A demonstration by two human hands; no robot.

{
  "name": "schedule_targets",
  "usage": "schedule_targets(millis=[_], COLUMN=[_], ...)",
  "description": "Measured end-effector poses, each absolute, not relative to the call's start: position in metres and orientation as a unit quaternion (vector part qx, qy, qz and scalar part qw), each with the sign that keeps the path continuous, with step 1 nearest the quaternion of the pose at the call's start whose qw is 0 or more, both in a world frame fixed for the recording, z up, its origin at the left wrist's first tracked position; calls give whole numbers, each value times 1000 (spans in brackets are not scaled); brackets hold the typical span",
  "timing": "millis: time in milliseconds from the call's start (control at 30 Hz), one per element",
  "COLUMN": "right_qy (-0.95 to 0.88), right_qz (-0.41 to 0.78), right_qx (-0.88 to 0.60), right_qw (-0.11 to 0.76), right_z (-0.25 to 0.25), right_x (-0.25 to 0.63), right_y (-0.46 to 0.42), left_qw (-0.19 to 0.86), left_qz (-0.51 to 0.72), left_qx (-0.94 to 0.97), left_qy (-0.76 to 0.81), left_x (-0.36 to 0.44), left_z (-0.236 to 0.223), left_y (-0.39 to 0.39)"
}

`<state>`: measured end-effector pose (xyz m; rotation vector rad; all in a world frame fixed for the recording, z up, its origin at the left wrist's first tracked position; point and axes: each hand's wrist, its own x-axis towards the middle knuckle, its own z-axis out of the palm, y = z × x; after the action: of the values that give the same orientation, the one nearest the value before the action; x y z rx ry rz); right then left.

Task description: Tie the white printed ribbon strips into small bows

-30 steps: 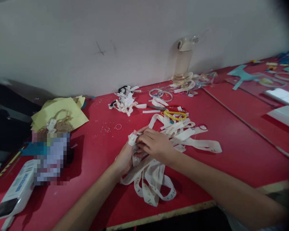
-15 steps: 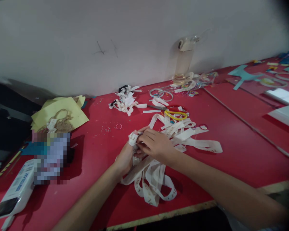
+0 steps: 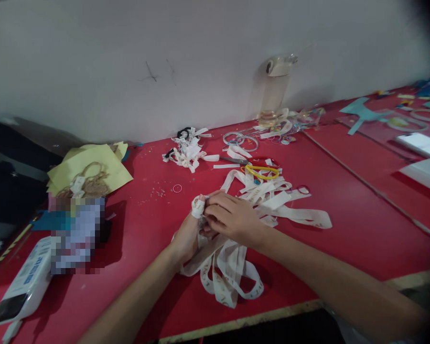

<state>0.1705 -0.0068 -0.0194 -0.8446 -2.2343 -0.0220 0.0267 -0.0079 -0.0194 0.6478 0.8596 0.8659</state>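
A long white printed ribbon (image 3: 227, 286) lies in loops on the red table beneath my hands, and part of it is wrapped round my left thumb. My left hand (image 3: 189, 234) is closed on the ribbon, its fingers partly hidden behind the other hand. Curled over it, my right hand (image 3: 232, 215) has its fingers bent and pressed together at the left hand's fingers; the ribbon is at its fingertips, mostly covered. More white ribbon (image 3: 308, 217) spreads out to the right, beside scissors (image 3: 261, 171) with a yellow and a red handle loop.
Knotted ribbon pieces (image 3: 188, 150) sit near the wall. A clear bottle (image 3: 274, 93) stands behind metal rings (image 3: 240, 141). Yellow paper (image 3: 107, 167) with twine and a white packet (image 3: 25, 277) lie left. A phone (image 3: 424, 143) rests far right. The table's front edge (image 3: 243, 321) is close.
Both hands stay in nearly the same place. The ribbon round the left thumb has turned slightly, and the right fingers have shifted a little.
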Motion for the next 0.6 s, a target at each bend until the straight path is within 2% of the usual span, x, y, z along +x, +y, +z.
schedule_targets(millis=[333, 600], right_qy=[-867, -873], right_qz=[15, -2], right_qx=[-317, -332], right_qw=[384, 356], right_z=[-20, -22], right_x=[171, 170], right_y=[-6, -7], left_qw=[756, 771], left_qz=[402, 399], left_qx=[295, 283], left_qy=[424, 409], left_x=[28, 29], left_z=[-15, -18], left_y=[-8, -7])
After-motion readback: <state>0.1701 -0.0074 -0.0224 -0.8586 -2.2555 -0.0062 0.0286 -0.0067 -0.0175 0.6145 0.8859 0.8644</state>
